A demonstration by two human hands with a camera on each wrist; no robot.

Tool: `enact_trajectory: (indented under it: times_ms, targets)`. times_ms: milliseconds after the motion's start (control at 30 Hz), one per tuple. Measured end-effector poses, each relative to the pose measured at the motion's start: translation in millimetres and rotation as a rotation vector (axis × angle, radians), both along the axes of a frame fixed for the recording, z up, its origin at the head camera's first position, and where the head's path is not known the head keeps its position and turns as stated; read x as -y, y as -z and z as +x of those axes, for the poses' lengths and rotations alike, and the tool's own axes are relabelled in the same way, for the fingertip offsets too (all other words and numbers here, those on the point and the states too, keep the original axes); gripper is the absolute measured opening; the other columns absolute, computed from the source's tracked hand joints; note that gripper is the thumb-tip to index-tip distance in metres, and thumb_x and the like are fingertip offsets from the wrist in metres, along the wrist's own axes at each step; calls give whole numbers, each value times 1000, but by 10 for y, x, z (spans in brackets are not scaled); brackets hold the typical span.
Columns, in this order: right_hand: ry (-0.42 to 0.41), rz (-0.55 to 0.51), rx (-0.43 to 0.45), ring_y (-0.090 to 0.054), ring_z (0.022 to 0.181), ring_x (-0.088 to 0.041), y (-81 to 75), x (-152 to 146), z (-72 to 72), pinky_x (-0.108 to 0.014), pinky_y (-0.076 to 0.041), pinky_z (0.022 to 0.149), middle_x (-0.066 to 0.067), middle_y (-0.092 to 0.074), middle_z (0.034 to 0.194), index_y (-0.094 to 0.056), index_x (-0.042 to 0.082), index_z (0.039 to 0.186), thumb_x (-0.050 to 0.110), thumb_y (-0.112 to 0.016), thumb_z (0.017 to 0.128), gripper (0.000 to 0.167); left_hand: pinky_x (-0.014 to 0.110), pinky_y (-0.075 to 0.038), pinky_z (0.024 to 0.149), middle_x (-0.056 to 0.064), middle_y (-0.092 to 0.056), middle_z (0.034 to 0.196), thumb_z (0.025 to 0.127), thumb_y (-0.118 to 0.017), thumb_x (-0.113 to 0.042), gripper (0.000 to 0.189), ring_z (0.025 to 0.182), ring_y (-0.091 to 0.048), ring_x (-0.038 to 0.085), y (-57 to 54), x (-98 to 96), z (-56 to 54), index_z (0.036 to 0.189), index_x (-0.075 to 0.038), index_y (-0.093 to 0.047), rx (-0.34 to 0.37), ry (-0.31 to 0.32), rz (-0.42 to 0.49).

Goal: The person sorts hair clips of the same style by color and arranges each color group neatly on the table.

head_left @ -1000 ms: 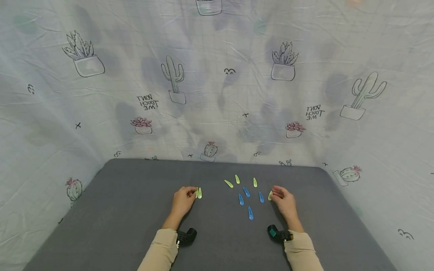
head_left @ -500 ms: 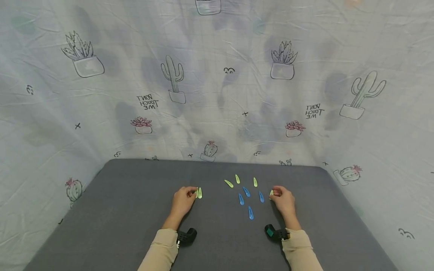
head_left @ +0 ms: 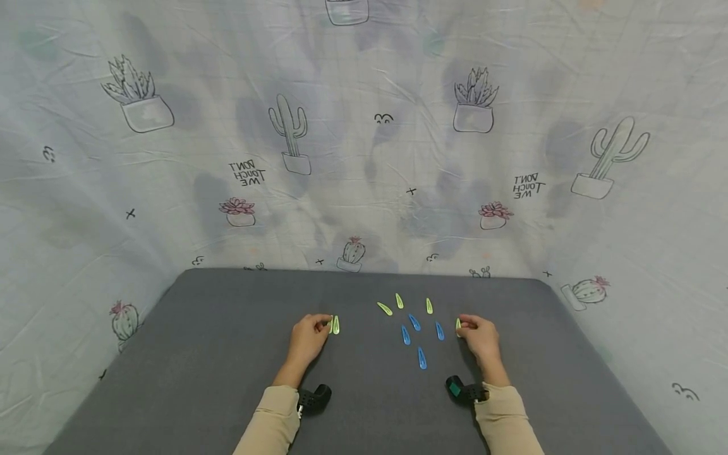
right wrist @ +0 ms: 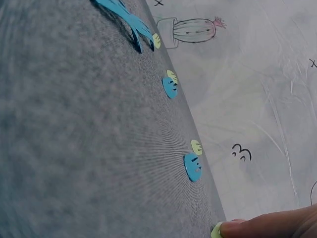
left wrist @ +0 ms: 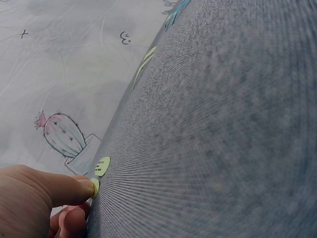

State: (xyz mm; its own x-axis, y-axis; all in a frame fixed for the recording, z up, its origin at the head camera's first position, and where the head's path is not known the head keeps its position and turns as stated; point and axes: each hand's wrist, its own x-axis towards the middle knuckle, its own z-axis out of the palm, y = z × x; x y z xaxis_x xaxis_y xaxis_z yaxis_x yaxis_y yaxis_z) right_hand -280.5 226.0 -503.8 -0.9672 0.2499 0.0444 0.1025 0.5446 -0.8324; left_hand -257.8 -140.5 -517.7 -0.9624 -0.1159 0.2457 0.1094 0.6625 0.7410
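Observation:
In the head view my left hand (head_left: pixel 308 339) pinches a yellow-green snap hair clip (head_left: pixel 330 325) that stands right beside a second yellow-green clip (head_left: pixel 336 325). The left wrist view shows the thumb on the near clip's end (left wrist: pixel 95 188), and the other clip (left wrist: pixel 102 166) just beyond it. Over on the right, my right hand (head_left: pixel 481 337) holds another yellow-green hair clip (head_left: pixel 458 327) at its fingertips. Its thumb covers part of that clip (right wrist: pixel 216 230) in the right wrist view.
Between the hands lie several blue hair clips (head_left: pixel 414 323), and behind them a few yellow-green ones (head_left: pixel 429 306). The grey table (head_left: pixel 370 404) meets a cactus-printed cloth (head_left: pixel 364 189) at its back edge. Each wrist wears a black camera mount (head_left: pixel 315 397).
The right hand's fingers have drawn together on the yellow-green clip, which has shifted slightly to the right. My left hand stays where it was.

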Motion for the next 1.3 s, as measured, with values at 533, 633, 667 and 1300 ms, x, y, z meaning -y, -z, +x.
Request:
enact_trajectory:
  times_ms: [533,633,667,1300]
  targets:
    - [25,-286,17,-50,75,-5,-46,-32,-15,-18,-44,65,1,-59,88,-59,-3,124,-2,-62,85,39,26,-35,56,2,-52,72,85,-68,-7,18,60,-42,12,-21,-8,-7,102,-7,-73,14,-4,15]
    - [28,-320,20,-52,75,-3,-68,-28,-20,-17,-45,66,2,-60,88,-58,-2,125,-1,-64,86,40,27,-35,56,2,-52,72,84,-68,-6,18,59,-42,12,-21,-9,-10,102,-6,-73,9,-5,17]
    - [28,-330,20,-52,75,-3,-74,-25,-19,-16,-45,66,2,-60,88,-58,-2,125,0,-64,86,39,26,-35,55,2,-52,72,84,-68,-7,18,59,-42,12,-21,-9,-10,102,-7,-73,10,-7,17]
    - [-34,-431,18,-59,76,-1,-170,87,-6,-19,-51,73,-1,-61,92,-55,-5,127,-1,-63,87,41,26,-35,55,2,-52,71,84,-68,-5,17,58,-41,11,8,-13,-26,100,-6,-73,-6,-16,5]
